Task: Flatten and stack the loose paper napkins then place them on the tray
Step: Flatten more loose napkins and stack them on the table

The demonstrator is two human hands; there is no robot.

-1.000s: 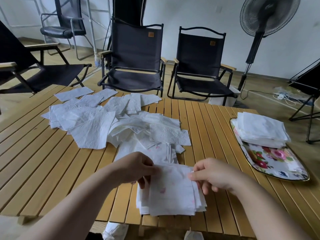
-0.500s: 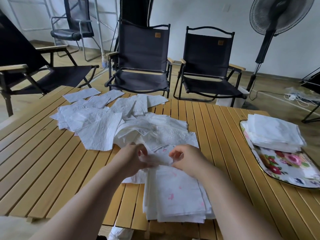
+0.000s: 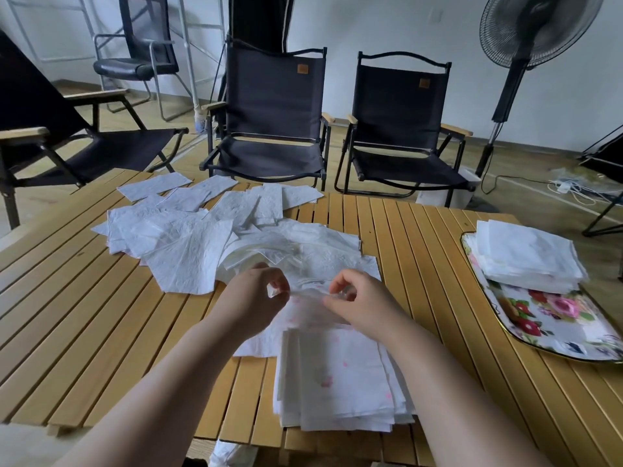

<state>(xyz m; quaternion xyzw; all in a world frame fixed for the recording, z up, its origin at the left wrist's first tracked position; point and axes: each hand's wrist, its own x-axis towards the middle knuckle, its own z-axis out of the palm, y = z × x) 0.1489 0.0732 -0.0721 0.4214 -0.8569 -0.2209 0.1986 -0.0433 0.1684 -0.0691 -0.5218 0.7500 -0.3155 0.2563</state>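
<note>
- Loose napkins (image 3: 188,244) lie in a crumpled, overlapping heap across the far left of the surface (image 3: 101,332), reaching almost to our hands.
- Our left hand (image 3: 253,298) and right hand (image 3: 364,305) sit close together at the heap's near edge. Each pinches an edge of a single napkin (image 3: 310,299) with curled fingers.
- That sheet is thin and blurred, so we can only guess that it is being drawn flat between the two hands.
- Just below our hands, at the near edge of the surface, lies the near stack (image 3: 340,375) of flattened napkins. It is roughly squared, though a few edges fan out, and some sheets show faint pink print.
- At the right, well apart from our hands, the flowered tray (image 3: 556,332) already carries a finished stack (image 3: 526,261) at its far end, with its near end bare.
- By our reckoning the task is partly done: one batch is on the tray and a second is building.
- What is left looks like the larger share, since the whole heap needs flattening and the near stack has not yet gone to the tray.
</note>
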